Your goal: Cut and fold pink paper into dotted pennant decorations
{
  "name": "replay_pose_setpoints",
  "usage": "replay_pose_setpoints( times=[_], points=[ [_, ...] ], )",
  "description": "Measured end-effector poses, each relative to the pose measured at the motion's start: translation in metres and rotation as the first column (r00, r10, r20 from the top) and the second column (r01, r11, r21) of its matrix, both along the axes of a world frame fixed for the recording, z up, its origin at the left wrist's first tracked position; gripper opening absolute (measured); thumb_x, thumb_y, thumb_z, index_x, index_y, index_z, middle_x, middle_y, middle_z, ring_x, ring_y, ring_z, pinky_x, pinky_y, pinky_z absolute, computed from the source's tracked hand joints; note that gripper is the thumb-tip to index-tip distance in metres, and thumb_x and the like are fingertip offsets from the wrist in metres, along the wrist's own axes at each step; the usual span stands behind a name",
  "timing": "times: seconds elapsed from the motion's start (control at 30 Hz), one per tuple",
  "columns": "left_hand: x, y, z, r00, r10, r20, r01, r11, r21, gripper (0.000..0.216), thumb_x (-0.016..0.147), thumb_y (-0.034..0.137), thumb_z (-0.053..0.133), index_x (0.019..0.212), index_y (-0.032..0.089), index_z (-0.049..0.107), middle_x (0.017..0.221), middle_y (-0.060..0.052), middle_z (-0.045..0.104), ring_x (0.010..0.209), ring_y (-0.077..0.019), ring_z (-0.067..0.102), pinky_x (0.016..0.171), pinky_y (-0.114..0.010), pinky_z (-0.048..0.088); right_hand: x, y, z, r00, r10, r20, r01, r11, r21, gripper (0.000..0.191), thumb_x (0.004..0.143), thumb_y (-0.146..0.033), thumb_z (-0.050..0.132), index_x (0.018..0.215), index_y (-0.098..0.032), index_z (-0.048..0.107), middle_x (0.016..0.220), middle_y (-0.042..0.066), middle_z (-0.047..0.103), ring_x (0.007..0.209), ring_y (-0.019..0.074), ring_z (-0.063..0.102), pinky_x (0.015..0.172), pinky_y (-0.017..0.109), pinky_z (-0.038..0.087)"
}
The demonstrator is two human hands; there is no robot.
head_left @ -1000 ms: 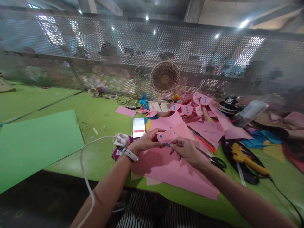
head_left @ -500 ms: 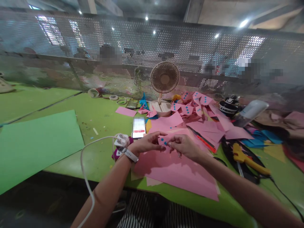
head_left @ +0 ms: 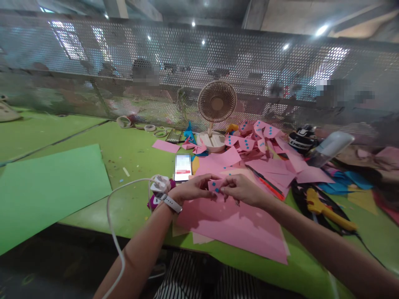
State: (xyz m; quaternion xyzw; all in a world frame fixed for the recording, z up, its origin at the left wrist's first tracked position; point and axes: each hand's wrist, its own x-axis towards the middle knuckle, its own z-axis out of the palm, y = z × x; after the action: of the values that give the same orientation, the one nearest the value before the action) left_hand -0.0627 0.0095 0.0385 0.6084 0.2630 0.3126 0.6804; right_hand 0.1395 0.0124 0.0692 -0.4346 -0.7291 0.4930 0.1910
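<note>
My left hand (head_left: 190, 190) and my right hand (head_left: 241, 190) meet over a large pink paper sheet (head_left: 233, 226) on the green table (head_left: 131, 153). Between them they pinch a small pink paper piece (head_left: 215, 185) with blue dots on it. The left fingers grip its left edge, and my right thumb and forefinger press on its right side. A white watch sits on my left wrist. A pile of similar dotted pink pieces (head_left: 252, 139) lies farther back.
A phone (head_left: 182, 167) lies just beyond my hands, beside a white charger plug and cable (head_left: 158, 183). A small desk fan (head_left: 215, 112) stands at the back. A yellow glue gun (head_left: 327, 207) lies to the right, a green paper sheet (head_left: 46, 187) to the left. A perforated metal screen lines the rear.
My right hand has moved left and up against the small pink piece, closing onto it. My forearm now covers the scissors that showed at the right. The left hand has hardly shifted.
</note>
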Motion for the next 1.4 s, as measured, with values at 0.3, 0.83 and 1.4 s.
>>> replay_pose_setpoints(
  times=[0.3,0.83,1.4],
  points=[
    [-0.0008,0.0015,-0.002,0.999,0.008,-0.049,-0.008,1.0,0.015,0.056,0.069,0.021,0.076,0.118,0.016,0.05,0.083,-0.003,0.065,0.072,-0.0139,0.063,0.071,-0.029,0.049,-0.0025,0.0009,0.0019,0.999,0.021,0.034,-0.023,0.999,0.05,0.011,0.074,-0.023,0.054,0.076,-0.016,0.062,0.058,0.0,0.064,0.036,0.008,0.049,0.032,0.019,0.041],
    [0.0002,0.002,-0.0002,0.996,-0.008,-0.086,0.012,0.999,0.042,0.056,0.067,0.021,0.076,0.117,0.016,0.052,0.086,-0.004,0.064,0.071,-0.0136,0.06,0.069,-0.029,0.048,-0.0057,0.0002,0.0021,1.0,0.017,0.02,-0.019,0.998,0.053,0.009,0.072,-0.022,0.056,0.075,-0.016,0.062,0.057,0.0,0.062,0.039,0.0097,0.053,0.031,0.018,0.041],
    [0.0004,0.0007,0.0008,0.998,0.006,-0.063,-0.004,0.999,0.037,0.041,0.076,0.036,0.07,0.109,0.015,0.057,0.078,-0.003,0.062,0.066,-0.0117,0.058,0.065,-0.025,0.045,-0.0093,-0.0074,0.0073,0.998,-0.002,0.058,-0.002,0.998,0.07,0.012,0.074,-0.025,0.056,0.073,-0.016,0.063,0.055,0.001,0.063,0.045,0.0129,0.058,0.033,0.018,0.041]
  ],
)
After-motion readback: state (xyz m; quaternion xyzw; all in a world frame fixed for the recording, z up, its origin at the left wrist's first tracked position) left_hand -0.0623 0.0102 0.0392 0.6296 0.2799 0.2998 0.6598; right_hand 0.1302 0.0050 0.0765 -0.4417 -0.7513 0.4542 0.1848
